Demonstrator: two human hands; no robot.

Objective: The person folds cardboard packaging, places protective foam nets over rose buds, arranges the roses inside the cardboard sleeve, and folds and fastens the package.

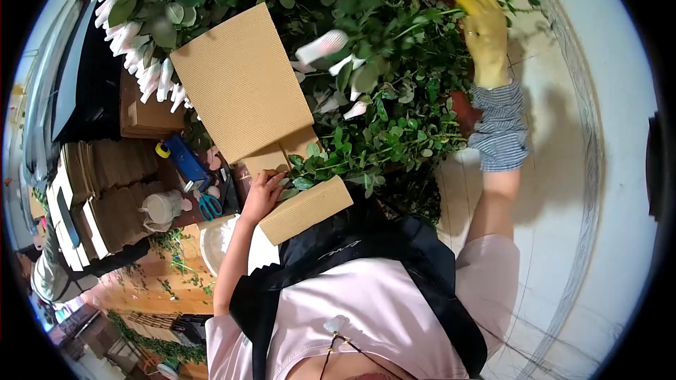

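Here's the left hand [263, 195], bare, low over the brown card [267, 159] at the near end of the leafy stems [380, 134] — its fingers bent and close together, tips down by the card and the leaves. Whether they pinch anything, I cannot tell. Out on the far right, the right hand [486, 34] wears a yellow glove, arm stretched out, fingers curled around a green stem [424, 21], with leaves showing on both sides of the glove. Its striped sleeve [501, 127] is bunched above the wrist.

Between the hands, the greenery spreads across the middle and the far side, and the blooms in white nets [322, 47] point left among the leaves. More netted blooms [148, 74] line up at the far left. A big ribbed board [243, 84] lies tilted over the greenery, just beyond the left hand, and a narrow ribbed flap [306, 211] sits on the near side, close to the black apron [338, 236].

Over on the left — plenty there! A blue tape dispenser [187, 162] is near the teal scissors [209, 206], with a clear cup [162, 207] to their left and stacks of cardboard [113, 172] further left. A white tub [213, 245] shows partly behind the left forearm, and pale floor [556, 190] runs down the right side.
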